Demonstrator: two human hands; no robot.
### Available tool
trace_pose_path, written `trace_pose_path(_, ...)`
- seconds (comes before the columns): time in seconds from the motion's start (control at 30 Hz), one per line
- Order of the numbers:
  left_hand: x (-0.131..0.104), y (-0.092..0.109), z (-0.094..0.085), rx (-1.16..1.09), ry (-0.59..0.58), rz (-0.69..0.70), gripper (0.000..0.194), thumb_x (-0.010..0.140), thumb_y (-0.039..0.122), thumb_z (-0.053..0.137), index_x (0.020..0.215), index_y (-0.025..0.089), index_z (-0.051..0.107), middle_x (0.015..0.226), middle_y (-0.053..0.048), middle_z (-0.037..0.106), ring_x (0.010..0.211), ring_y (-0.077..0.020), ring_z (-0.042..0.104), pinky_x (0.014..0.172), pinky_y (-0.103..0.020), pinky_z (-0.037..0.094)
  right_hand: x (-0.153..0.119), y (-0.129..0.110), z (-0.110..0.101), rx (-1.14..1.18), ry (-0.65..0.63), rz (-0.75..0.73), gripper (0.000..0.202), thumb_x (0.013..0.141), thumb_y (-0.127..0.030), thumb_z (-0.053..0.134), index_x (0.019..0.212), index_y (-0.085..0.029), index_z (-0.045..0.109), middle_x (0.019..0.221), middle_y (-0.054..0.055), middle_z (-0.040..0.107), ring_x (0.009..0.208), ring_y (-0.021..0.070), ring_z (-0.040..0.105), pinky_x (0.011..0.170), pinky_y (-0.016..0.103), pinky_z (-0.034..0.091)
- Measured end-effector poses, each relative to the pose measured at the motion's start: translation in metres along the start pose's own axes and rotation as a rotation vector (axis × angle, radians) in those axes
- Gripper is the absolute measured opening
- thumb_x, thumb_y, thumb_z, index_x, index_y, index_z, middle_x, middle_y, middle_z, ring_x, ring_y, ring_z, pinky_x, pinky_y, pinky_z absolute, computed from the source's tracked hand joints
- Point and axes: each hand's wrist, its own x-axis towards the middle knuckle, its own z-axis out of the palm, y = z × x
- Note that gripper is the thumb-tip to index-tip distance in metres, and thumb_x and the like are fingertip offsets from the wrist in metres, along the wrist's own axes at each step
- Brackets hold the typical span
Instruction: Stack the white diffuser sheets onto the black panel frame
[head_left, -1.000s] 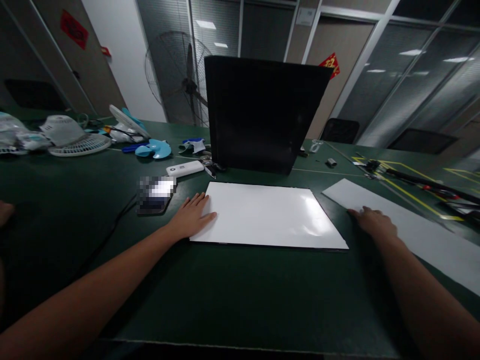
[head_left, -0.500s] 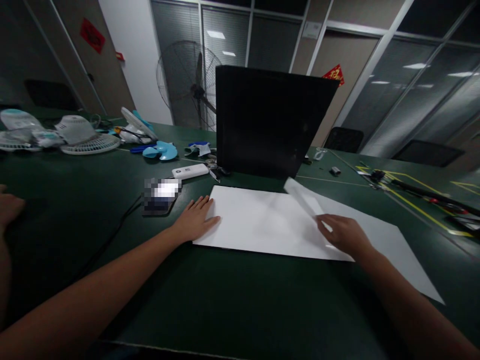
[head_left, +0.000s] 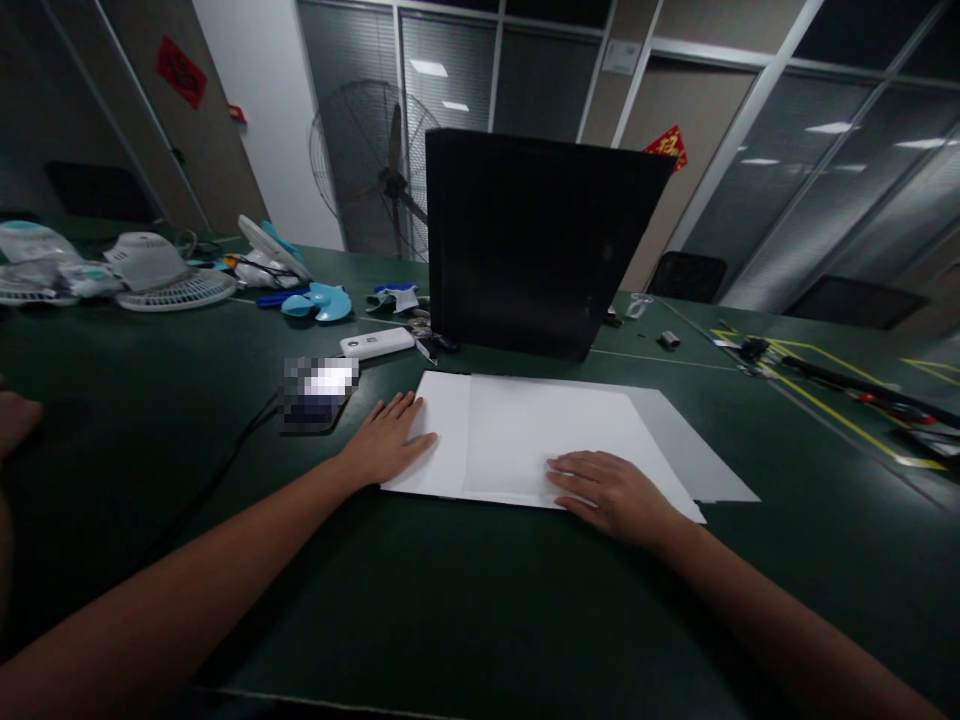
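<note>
A white paper sheet (head_left: 446, 430) with a thin dark lower edge lies flat on the green table. Over it rests a thinner white paper sheet (head_left: 517, 430), whose left edge falls a little right of my left hand. A greyer paper layer (head_left: 690, 450) sticks out at the right. My left hand (head_left: 386, 440) presses on the left end of the lower sheet, fingers spread and holding nothing. Palm down, my right hand (head_left: 611, 490) lies on the upper sheet near its front edge, its fingers stretched out. What is under the right palm is hidden.
A large black panel (head_left: 540, 240) stands upright behind the paper. To the left are a phone (head_left: 319, 395) with a blurred screen, a white remote-like device (head_left: 377, 343), a blue fan blade (head_left: 318, 302) and fan parts (head_left: 180, 285). Another person's hand (head_left: 19, 420) shows at the left edge.
The lifted flap of paper has come down flat and now covers much of the sheet to the left. My right hand released it and moved left; my left hand stayed put.
</note>
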Motion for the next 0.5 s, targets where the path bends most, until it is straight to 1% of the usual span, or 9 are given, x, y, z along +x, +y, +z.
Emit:
trace_pose_path(0.07,0.001,-0.001,0.002,0.003,0.010,0.003,0.088,0.099,0.069,0.030,0.164,0.010,0.030,0.172,-0.018,0.025,0.161,-0.0346,0.019,0.130,-0.053,0.016,-0.001,0.007,-0.001,0.029,0.015,0.080,0.040,0.103,-0.039,0.053,0.138,-0.028,0.068,0.143,0.004,0.066,0.127,0.0244,0.065,0.107,0.047,0.055)
trace_pose_path(0.1,0.001,-0.001,0.002,0.003,0.015,0.006,0.088,0.099,0.069,0.030,0.164,0.010,0.030,0.172,-0.018,0.025,0.161,-0.0346,0.020,0.130,-0.053,0.016,-0.003,0.015,-0.002,0.025,0.036,0.165,0.042,0.103,-0.041,0.051,0.139,-0.028,0.068,0.143,0.005,0.066,0.128,0.0251,0.063,0.109,0.048,0.053)
trace_pose_path(0.17,0.002,-0.002,0.004,0.006,0.016,0.012,0.088,0.099,0.070,0.029,0.163,0.009,0.030,0.172,-0.018,0.025,0.161,-0.0347,0.019,0.130,-0.054,0.017,-0.012,0.041,-0.005,-0.037,0.078,0.436,0.046,0.104,-0.045,0.045,0.139,-0.025,0.068,0.141,0.007,0.067,0.130,0.0271,0.061,0.113,0.051,0.048)
trace_pose_path(0.23,0.002,-0.002,0.004,0.013,0.003,0.012,0.089,0.100,0.070,0.026,0.164,0.008,0.029,0.172,-0.018,0.023,0.161,-0.0340,0.018,0.130,-0.053,0.015,-0.031,0.076,-0.008,-0.147,0.065,0.771,0.057,0.105,-0.050,0.037,0.142,-0.018,0.066,0.141,0.013,0.066,0.132,0.0314,0.058,0.116,0.054,0.043)
trace_pose_path(0.3,0.003,-0.001,0.004,0.021,-0.013,0.010,0.090,0.100,0.070,0.025,0.164,0.007,0.027,0.173,-0.018,0.021,0.162,-0.0333,0.017,0.131,-0.051,0.013,-0.059,0.113,-0.010,-0.220,-0.064,1.078,0.073,0.103,-0.060,0.032,0.147,-0.009,0.059,0.145,0.023,0.061,0.133,0.0389,0.055,0.111,0.058,0.043)
trace_pose_path(0.33,0.003,-0.001,0.004,0.024,-0.018,0.010,0.090,0.100,0.070,0.024,0.165,0.007,0.027,0.173,-0.018,0.021,0.162,-0.0332,0.017,0.131,-0.051,0.013,-0.074,0.129,-0.011,-0.226,-0.135,1.209,0.081,0.101,-0.067,0.030,0.145,-0.006,0.059,0.143,0.028,0.059,0.130,0.0421,0.056,0.107,0.059,0.045)
trace_pose_path(0.37,0.003,-0.001,0.004,0.027,-0.022,0.010,0.091,0.100,0.070,0.024,0.165,0.007,0.027,0.173,-0.018,0.021,0.162,-0.0333,0.017,0.131,-0.051,0.012,-0.088,0.142,-0.011,-0.215,-0.197,1.293,0.087,0.098,-0.072,0.030,0.140,-0.003,0.061,0.139,0.032,0.060,0.127,0.0440,0.057,0.103,0.059,0.046)
trace_pose_path(0.4,0.003,-0.001,0.003,0.028,-0.025,0.011,0.091,0.100,0.070,0.024,0.165,0.006,0.027,0.173,-0.019,0.021,0.162,-0.0335,0.016,0.131,-0.051,0.012,-0.100,0.153,-0.011,-0.199,-0.234,1.328,0.089,0.096,-0.076,0.032,0.134,-0.002,0.065,0.133,0.034,0.062,0.123,0.0451,0.059,0.099,0.059,0.048)
trace_pose_path(0.5,0.001,-0.001,0.002,0.023,-0.023,0.012,0.091,0.100,0.069,0.023,0.164,0.006,0.027,0.173,-0.019,0.021,0.162,-0.0337,0.017,0.131,-0.052,0.013,-0.119,0.167,-0.008,-0.158,-0.250,1.299,0.087,0.091,-0.082,0.040,0.121,-0.007,0.072,0.123,0.033,0.065,0.113,0.0451,0.063,0.089,0.057,0.050)
